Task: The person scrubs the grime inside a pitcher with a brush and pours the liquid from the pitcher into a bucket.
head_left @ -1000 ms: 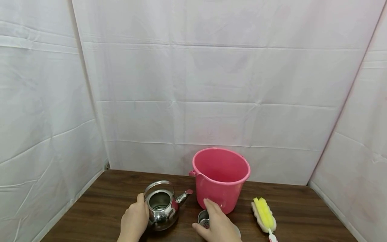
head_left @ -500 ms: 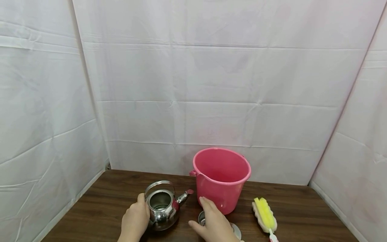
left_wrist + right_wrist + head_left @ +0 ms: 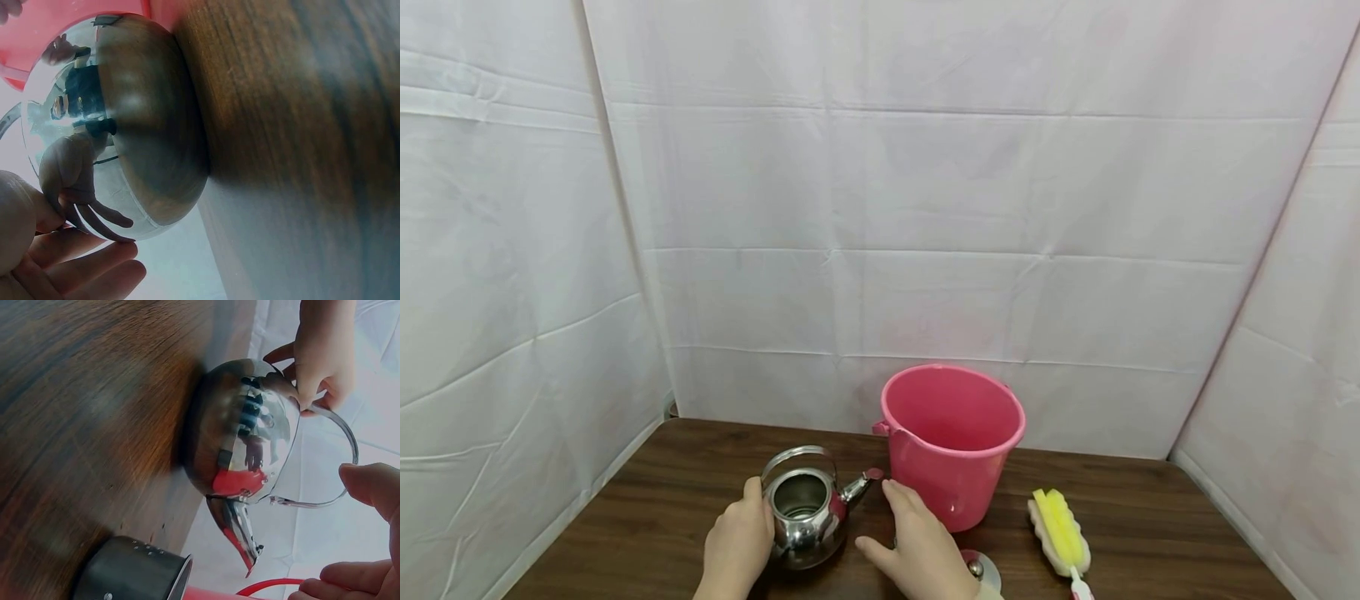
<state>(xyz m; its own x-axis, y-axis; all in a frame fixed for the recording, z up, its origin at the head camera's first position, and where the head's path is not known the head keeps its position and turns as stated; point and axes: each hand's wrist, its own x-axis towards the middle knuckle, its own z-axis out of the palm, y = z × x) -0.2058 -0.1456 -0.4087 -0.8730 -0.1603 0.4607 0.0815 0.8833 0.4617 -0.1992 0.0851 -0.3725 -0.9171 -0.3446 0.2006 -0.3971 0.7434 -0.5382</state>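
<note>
A shiny steel kettle (image 3: 811, 537) stands lidless on the wooden table, its arched handle (image 3: 340, 425) upright and its red-tipped spout (image 3: 859, 485) pointing right. My left hand (image 3: 737, 537) grips it on the left side, thumb near the foot of the handle and fingers against the body (image 3: 156, 125). My right hand (image 3: 925, 546) hovers right of the kettle with thumb and fingers spread, holding nothing. Beside that hand a perforated steel strainer cup (image 3: 131, 569) sits on the table, mostly hidden in the head view. The round kettle lid (image 3: 987, 572) lies right of my right hand.
A pink bucket (image 3: 955, 487) stands behind my right hand, close to the spout tip. To the right lies a yellow and white sponge brush (image 3: 1060, 533), handle toward me. White cloth walls (image 3: 925, 208) enclose the dark wooden table (image 3: 1157, 533).
My right hand has moved left from over the strainer toward the kettle, covering more of the strainer and uncovering the lid. The left hand and kettle have stayed put.
</note>
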